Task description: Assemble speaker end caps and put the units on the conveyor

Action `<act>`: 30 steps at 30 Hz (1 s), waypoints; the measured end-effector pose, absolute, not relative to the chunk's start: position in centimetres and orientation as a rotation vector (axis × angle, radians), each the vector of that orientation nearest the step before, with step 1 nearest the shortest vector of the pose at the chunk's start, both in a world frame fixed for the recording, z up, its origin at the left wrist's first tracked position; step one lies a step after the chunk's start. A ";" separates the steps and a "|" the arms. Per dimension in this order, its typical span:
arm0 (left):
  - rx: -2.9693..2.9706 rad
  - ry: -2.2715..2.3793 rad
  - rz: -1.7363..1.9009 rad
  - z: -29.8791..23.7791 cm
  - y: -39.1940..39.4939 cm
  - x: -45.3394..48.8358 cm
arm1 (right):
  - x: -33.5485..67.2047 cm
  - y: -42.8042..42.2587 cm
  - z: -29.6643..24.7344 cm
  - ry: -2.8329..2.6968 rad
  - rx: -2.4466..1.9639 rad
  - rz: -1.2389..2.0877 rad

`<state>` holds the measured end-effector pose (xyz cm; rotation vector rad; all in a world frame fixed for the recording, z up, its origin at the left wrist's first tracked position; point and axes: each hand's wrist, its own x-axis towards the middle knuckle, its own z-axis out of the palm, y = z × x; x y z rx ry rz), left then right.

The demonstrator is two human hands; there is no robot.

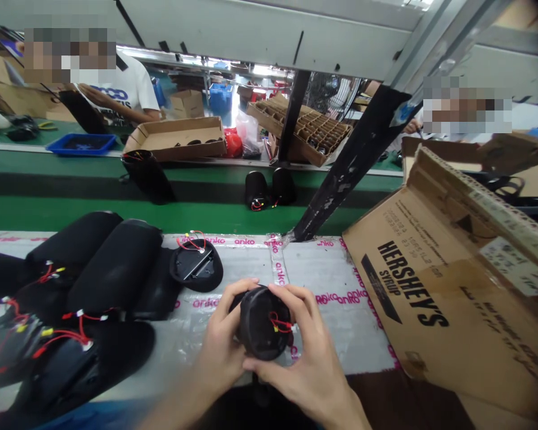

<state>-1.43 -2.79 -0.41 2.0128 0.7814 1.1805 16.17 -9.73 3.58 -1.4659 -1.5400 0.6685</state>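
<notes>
Both my hands hold a round black speaker part with red wires on its face, just above the bench's near edge. My left hand wraps its left side, fingers curled round the rim. On the right side my right hand grips it, thumb under and fingers over the top. A black oval end cap with red and yellow wires lies on the plastic sheet just beyond my hands. Several black cylindrical speaker bodies with red wires are piled at the left.
A large Hershey's Syrup cardboard box stands at the right. A green conveyor belt runs behind the bench with two black speakers on it. Cardboard trays, a blue tray and other people are beyond. A slanted black post rises mid-right.
</notes>
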 end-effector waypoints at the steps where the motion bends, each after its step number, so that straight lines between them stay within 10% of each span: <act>1: 1.984 0.772 1.144 -0.5 -2.7 -1.8 | 16.1 -9.6 3.6 -1.554 -1.472 0.653; 30: 1.494 0.837 0.973 -0.4 -2.6 -1.6 | 15.9 -8.4 -1.6 -0.860 -1.266 1.012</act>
